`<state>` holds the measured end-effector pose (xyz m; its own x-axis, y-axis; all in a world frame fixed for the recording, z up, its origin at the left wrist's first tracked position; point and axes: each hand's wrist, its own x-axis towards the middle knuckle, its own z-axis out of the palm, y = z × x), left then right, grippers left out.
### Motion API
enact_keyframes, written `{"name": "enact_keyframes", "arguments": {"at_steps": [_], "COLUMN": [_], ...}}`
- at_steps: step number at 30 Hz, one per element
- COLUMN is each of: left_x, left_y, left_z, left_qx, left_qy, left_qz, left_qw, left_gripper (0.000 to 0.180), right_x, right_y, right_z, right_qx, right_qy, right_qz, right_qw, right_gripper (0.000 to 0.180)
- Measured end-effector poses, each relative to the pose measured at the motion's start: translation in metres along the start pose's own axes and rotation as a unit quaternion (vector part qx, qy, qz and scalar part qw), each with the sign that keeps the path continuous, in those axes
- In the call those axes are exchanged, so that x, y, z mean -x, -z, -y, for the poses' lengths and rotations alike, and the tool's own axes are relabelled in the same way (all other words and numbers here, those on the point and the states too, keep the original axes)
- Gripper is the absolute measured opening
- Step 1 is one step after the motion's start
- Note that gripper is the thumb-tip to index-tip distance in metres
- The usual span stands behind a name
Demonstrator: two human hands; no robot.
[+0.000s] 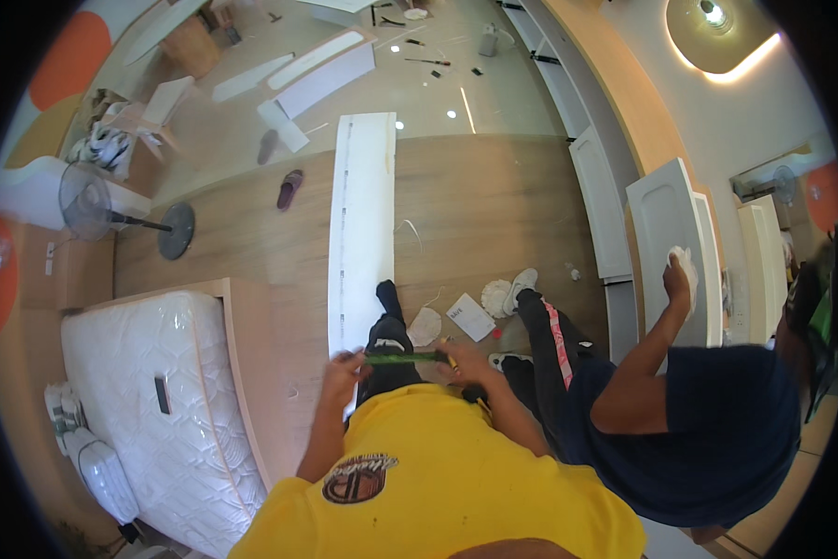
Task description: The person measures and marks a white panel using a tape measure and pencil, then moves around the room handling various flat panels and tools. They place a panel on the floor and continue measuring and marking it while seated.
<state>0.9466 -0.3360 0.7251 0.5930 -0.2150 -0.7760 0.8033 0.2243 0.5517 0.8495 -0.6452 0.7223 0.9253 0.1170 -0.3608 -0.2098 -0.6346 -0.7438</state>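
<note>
My left hand (pixel 346 366) is closed on the left end of a green tape measure (pixel 402 358). The tape runs level in front of my waist. At its other end my right hand (pixel 466 363) is closed around it, with yellow and black showing at the fingers. Below lies a long white board (pixel 363 214) on the floor, pointing away from me. My dark-socked foot (pixel 388 296) rests on or right beside the board's edge; I cannot tell which.
To my right, a person in a dark blue shirt (pixel 717 419) presses a white cloth (pixel 685 265) against a white cabinet door (pixel 666 205). A wrapped mattress (pixel 158 373) and a fan (pixel 177 231) stand left. Ahead are a slipper (pixel 290 188), white panels (pixel 321 74) and scattered tools (pixel 428 61).
</note>
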Motion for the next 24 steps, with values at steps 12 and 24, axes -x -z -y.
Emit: {"name": "enact_keyframes", "arguments": {"at_steps": [12,24], "left_x": [-0.196,-0.428], "left_y": [0.009,-0.23], "left_z": [-0.421,-0.464], "left_qx": [0.037,0.126], "left_qy": [-0.157,-0.05], "left_qz": [-0.027,0.034], "left_qw": [0.987,0.99], "left_gripper": [0.014,0.031], "right_x": [-0.13,-0.411], "right_y": [0.217,0.42], "right_z": [0.005,-0.021], "right_qx": [0.083,0.098], "right_qy": [-0.183,-0.188], "right_qz": [-0.118,-0.06], "right_qw": [0.972,0.976], "right_gripper": [0.033,0.031]}}
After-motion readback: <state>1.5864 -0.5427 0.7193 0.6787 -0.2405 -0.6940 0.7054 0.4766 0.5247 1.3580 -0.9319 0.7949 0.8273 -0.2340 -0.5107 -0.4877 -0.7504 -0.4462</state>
